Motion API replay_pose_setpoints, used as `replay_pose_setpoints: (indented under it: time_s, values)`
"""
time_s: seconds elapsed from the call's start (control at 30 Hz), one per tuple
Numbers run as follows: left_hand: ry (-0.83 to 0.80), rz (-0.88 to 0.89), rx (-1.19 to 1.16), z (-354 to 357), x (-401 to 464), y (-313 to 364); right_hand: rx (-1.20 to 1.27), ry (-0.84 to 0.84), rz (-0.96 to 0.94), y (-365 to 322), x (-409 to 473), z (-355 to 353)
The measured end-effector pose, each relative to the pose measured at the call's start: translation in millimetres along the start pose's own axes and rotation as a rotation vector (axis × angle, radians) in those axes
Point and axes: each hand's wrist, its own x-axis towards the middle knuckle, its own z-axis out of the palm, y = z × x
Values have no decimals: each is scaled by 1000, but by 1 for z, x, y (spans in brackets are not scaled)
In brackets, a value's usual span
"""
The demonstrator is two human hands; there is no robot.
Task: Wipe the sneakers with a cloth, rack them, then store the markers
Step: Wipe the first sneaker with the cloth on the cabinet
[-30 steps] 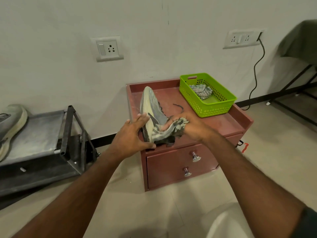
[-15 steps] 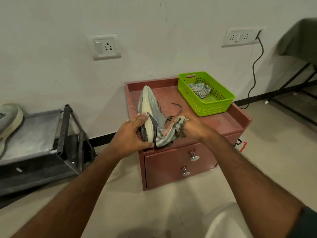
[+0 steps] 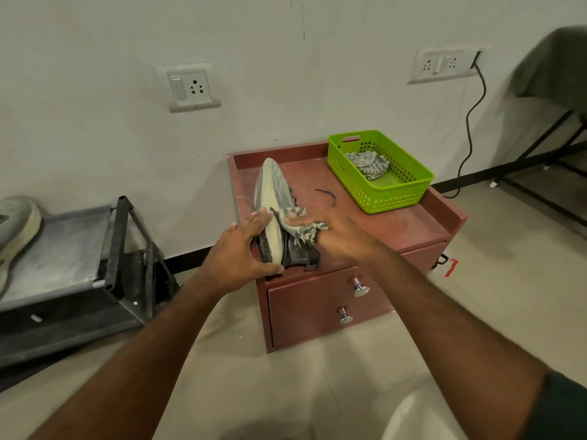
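A grey sneaker (image 3: 269, 198) with a pale sole stands on its side on the red cabinet (image 3: 397, 227), sole facing left. My left hand (image 3: 241, 252) grips its heel end from the left. Pressed against the shoe's upper on the right side is a striped grey cloth (image 3: 303, 228), held by my right hand (image 3: 336, 236). The second sneaker (image 3: 16, 230) lies on the grey shoe rack (image 3: 73, 246) at the far left, partly cut off by the frame edge. No markers are visible.
A green basket (image 3: 400, 195) holding another striped cloth (image 3: 368, 163) sits at the cabinet's back right. A loose dark lace (image 3: 327, 195) lies on the top. Two drawers with metal knobs (image 3: 360, 287) face me. A black cable (image 3: 473, 122) hangs from a wall socket; a dark table frame stands at right.
My right hand has slid the cloth up along the shoe's side, away from the heel. The left hand keeps its grip and the shoe stays in place.
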Motion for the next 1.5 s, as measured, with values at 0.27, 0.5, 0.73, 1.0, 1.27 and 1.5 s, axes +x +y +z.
replay_pose_setpoints:
  time_s: [0.27, 0.5, 0.73, 1.0, 1.27, 1.5]
  values:
    - [12, -11, -88, 1, 0, 3, 367, 381, -20, -29, -27, -13]
    - [-13, -12, -139, 1, -1, 0, -82, 167, 4, 9, -7, 22]
    - [-28, -20, -181, 1, 1, -2, -49, 556, 15, 15, 10, 3]
    - [-21, -13, -132, 2, -1, 0, -290, 339, 141, 22, 1, 6]
    - [-23, -6, -118, 1, 0, 1, -180, 238, 60, 16, -3, 9]
    - [-10, 6, -97, 1, 1, 2, -197, 183, -143, -6, -6, 12]
